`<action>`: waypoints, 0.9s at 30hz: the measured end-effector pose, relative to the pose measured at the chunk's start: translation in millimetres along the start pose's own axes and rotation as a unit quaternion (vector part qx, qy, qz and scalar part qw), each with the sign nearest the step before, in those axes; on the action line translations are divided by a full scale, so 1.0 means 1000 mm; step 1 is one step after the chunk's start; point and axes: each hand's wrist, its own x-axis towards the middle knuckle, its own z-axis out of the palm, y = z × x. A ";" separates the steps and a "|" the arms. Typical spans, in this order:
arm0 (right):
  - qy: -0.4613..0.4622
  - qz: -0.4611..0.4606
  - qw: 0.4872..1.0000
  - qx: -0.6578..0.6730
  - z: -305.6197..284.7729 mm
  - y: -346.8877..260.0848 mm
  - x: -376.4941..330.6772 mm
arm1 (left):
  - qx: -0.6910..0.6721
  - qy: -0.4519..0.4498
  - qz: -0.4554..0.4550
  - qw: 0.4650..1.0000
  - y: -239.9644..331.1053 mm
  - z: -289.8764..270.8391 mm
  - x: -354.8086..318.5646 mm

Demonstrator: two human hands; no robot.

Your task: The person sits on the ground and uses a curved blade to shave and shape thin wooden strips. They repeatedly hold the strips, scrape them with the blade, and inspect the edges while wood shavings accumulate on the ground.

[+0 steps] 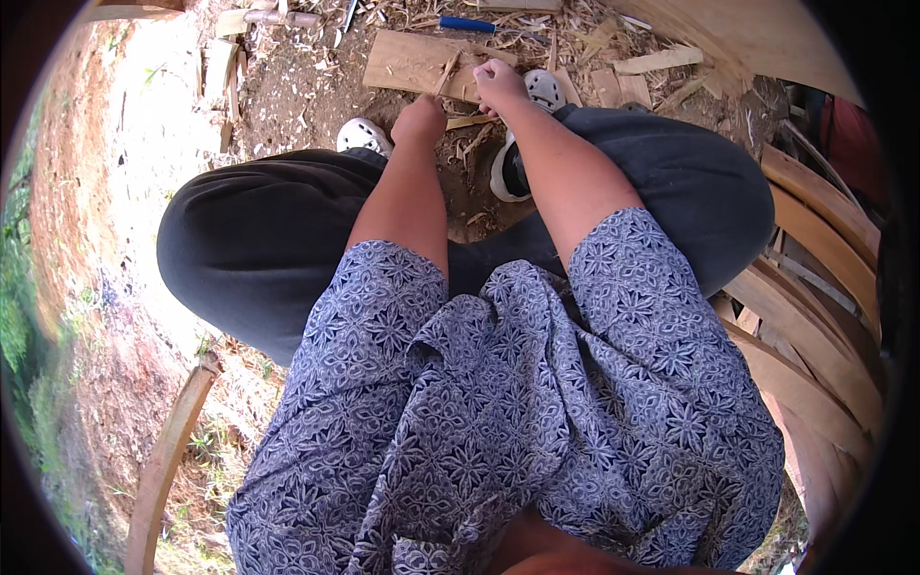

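Note:
My left hand is closed in a fist low over the ground between my feet. A thin wooden stick sticks out from its top and crosses in front of a flat wooden board. Just to the right, my right hand is closed with its fingers curled at the board's right end. What those fingers hold, if anything, is hidden. A narrow wood strip shows on the ground between the two hands.
White clogs are on my feet beside the hands. A blue-handled tool lies beyond the board. Wood shavings and offcuts litter the dirt. Curved planks are stacked at my right, and a wooden bar stands at the left.

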 end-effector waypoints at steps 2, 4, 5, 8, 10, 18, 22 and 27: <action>-0.015 -0.005 1.000 -0.024 -0.001 0.000 0.005 | 0.003 -0.008 -0.011 1.000 0.011 -0.013 -0.012; -0.020 -0.001 0.998 -0.055 -0.001 0.000 0.011 | 0.010 -0.014 -0.017 1.000 0.016 -0.021 -0.019; -0.023 -0.001 0.997 -0.072 0.001 -0.002 0.012 | 0.020 -0.008 -0.023 0.999 0.013 -0.019 -0.016; -0.012 -0.013 0.995 -0.099 0.002 -0.006 0.013 | 0.039 0.006 -0.040 0.998 0.008 -0.015 -0.010; -0.017 0.012 0.994 -0.105 0.004 -0.009 0.015 | 0.035 0.011 -0.048 0.998 0.009 -0.017 -0.013; -0.032 0.027 0.987 -0.152 0.004 -0.012 0.035 | -0.003 0.005 -0.034 0.999 0.016 -0.025 -0.025; -0.017 0.036 0.986 -0.161 0.013 -0.016 0.029 | -0.007 0.020 -0.023 1.000 0.011 -0.020 -0.021; 0.047 -0.022 0.987 -0.150 0.025 -0.008 0.015 | 0.013 0.043 -0.030 0.999 0.006 -0.014 -0.010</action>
